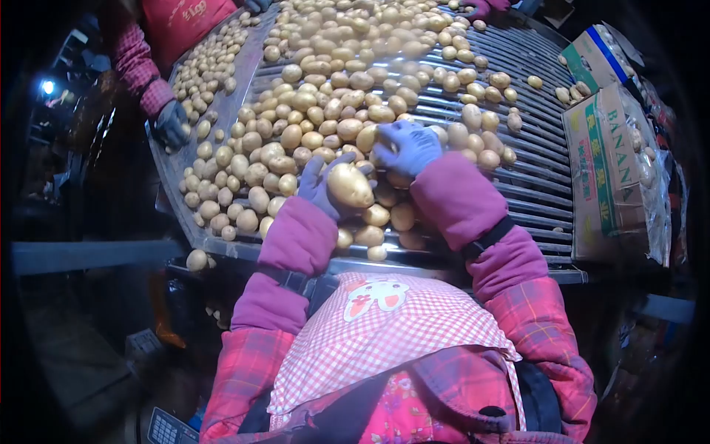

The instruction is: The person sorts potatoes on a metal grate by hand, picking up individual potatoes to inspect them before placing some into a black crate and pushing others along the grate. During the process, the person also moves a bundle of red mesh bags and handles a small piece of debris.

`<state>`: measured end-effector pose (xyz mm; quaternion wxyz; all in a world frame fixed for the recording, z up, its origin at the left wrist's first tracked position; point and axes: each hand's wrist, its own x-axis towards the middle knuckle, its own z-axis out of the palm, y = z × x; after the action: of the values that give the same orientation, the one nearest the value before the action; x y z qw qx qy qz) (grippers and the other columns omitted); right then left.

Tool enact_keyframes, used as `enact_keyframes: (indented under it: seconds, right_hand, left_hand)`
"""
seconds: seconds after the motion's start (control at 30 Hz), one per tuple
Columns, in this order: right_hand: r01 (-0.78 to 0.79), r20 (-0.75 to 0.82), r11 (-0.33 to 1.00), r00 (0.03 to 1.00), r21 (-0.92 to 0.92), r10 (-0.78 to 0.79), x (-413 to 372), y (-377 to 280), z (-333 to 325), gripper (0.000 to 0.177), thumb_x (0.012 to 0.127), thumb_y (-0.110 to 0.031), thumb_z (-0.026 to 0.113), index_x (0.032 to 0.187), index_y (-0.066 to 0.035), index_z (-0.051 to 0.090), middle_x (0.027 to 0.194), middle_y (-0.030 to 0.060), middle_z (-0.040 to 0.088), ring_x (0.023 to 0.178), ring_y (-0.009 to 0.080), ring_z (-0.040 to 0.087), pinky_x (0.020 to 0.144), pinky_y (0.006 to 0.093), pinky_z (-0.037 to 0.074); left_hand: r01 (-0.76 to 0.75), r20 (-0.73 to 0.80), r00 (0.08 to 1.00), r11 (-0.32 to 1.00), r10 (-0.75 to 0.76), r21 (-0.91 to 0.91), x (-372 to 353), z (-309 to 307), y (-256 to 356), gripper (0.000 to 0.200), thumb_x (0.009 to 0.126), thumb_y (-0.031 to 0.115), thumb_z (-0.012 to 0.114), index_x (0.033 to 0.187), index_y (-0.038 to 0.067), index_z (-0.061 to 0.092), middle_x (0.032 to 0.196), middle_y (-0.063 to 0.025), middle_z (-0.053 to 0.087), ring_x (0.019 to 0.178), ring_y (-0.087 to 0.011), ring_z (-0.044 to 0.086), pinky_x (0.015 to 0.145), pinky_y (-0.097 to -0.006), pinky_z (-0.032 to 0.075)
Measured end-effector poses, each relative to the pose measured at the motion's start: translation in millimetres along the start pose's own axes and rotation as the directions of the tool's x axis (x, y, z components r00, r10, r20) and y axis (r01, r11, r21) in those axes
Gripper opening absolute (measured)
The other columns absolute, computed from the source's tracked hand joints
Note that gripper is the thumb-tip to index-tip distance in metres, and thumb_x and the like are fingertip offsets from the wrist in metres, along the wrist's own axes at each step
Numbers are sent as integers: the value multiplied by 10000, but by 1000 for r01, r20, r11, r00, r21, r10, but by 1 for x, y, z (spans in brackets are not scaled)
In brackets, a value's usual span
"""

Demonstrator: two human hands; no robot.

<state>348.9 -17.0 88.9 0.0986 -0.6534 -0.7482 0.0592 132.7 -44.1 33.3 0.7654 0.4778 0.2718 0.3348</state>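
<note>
Fingers [309, 177] of the left hand [316, 191]: gloved and curled narrowly around a large potato [350, 185], cupping it from the side with the thumb over the top. The large potato is held over the near end of the potato heap [325, 96], close to the body.

Fingers [396, 139] of the right hand [408, 146]: gloved, palm down on the heap just beside the left hand. I cannot tell whether they grip a potato underneath, because the palm hides it.

The heap lies on a roller conveyor [532, 185]. It is dense in the middle and left, thin to the right where bare rollers show. Left of it runs a side channel [194, 159] carrying smaller potatoes. A co-worker's hand [171, 124], also gloved, rests at the outer rim of that channel. Banana cartons [614, 170] stand at the right, well apart from the hands. A stray potato [197, 260] sits off the near corner of the conveyor. A checked apron [384, 325] fills the lower view.

Risks, as judged:
- The grip on the large potato is a one-sided cup. A smooth skin against the glove could let it slip and drop onto the potatoes below, bruising them.
- Potatoes crowd the near edge, so a nudge from either sleeve could send one over, as the stray one suggests.
- Glove tips pressed low on the heap could catch in a gap between rollers.
</note>
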Motion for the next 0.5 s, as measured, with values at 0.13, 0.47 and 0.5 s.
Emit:
enact_keyframes:
  seconds: [0.13, 0.47, 0.5]
  right_hand:
    - [29, 124, 993, 992, -119, -14, -2, -27, 4, 554, 799, -411, 616, 1275, -157, 488, 1173, 135, 545, 1105, 312, 520, 908, 438, 423]
    - [-98, 82, 168, 991, 981, 101, 3, -7, 6, 374, 878, -192, 594, 1246, -131, 586, 1143, 70, 626, 1038, 154, 566, 910, 296, 442]
    - [-54, -9, 229, 964, 972, 266, 6, 13, 5, 357, 883, -207, 594, 1236, -153, 596, 1138, 85, 634, 1043, 160, 572, 909, 294, 442]
  left_hand:
    - [131, 126, 991, 656, -54, -744, 0, -10, -2, 672, 925, 580, 328, 1383, 94, 401, 1405, -228, 398, 1273, -404, 394, 1049, -558, 316]
    - [288, 78, 935, 610, -347, -738, -18, 4, 44, 404, 873, 392, 571, 1102, 62, 608, 989, -171, 662, 814, -324, 661, 656, -430, 572]
    - [228, -30, 935, 665, -353, -711, -21, 0, 39, 411, 860, 397, 588, 1098, 63, 607, 1000, -171, 660, 823, -318, 661, 664, -419, 573]
